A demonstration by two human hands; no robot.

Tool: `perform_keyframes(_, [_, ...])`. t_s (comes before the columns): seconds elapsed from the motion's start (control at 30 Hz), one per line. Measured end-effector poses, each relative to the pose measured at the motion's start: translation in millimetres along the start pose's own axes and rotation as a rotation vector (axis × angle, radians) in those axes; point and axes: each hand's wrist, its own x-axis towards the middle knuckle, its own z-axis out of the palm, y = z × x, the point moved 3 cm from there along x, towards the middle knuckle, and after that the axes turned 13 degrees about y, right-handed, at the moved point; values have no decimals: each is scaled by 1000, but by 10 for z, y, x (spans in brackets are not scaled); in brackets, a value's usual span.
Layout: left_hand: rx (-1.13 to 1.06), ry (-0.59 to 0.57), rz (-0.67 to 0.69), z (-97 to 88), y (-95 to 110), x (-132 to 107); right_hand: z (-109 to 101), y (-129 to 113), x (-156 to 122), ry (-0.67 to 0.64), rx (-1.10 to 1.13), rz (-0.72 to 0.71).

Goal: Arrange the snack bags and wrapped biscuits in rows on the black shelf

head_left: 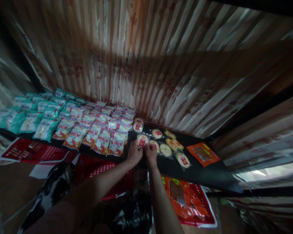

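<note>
Between both hands, a round pale cake in clear wrap with a red label is held over the black shelf. My left hand grips its left edge, fingers closed. On its right edge, my right hand has its fingers closed too. Other wrapped round cakes lie about it: one labelled cake behind, a plain-topped cake to the right, and another labelled cake nearer the front edge. Small yellow packets lie among them. My fingertips are partly hidden and dim.
Rows of white-and-red snack bags and teal bags fill the shelf's left. An orange packet lies at its right. Below are a red basket of orange packets and red baskets. Striped sheeting hangs behind.
</note>
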Motion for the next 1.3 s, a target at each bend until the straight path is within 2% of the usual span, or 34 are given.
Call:
perform_keyframes(0.3, [38, 85, 16, 111, 69, 332, 286, -123, 170, -40, 4, -36])
perform_keyframes(0.47, [33, 124, -34, 209, 0, 498, 420, -110, 189, -56, 25, -23])
perform_keyframes(0.63, [26, 149, -37, 270, -67, 631, 506, -113, 255, -91, -17, -90])
perform_keyframes(1.07, [30, 139, -53, 405, -168, 778, 653, -96, 374, -77, -143, -118])
perform_keyframes(1.3, [-4, 135, 7, 472, -230, 829, 735, -23, 379, -61, -170, -174])
